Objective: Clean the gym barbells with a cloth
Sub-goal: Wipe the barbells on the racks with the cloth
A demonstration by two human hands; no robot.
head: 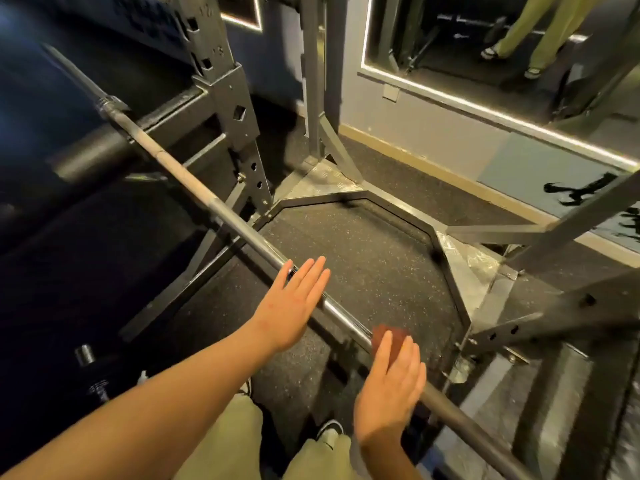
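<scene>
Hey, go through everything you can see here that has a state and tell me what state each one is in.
barbell: lying across the rack, visible sleeve bare of plates.
cloth: bunched on the barbell under the right hand, blurred.
left hand: flat, fingers straight, over the barbell.
right hand: fingers laid over the cloth.
mirror light strip: lit.

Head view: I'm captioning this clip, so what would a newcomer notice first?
A long steel barbell crosses the frame diagonally from upper left to lower right. The right hand presses a reddish cloth on it at lower centre, and the left hand spreads flat over it further left.
</scene>
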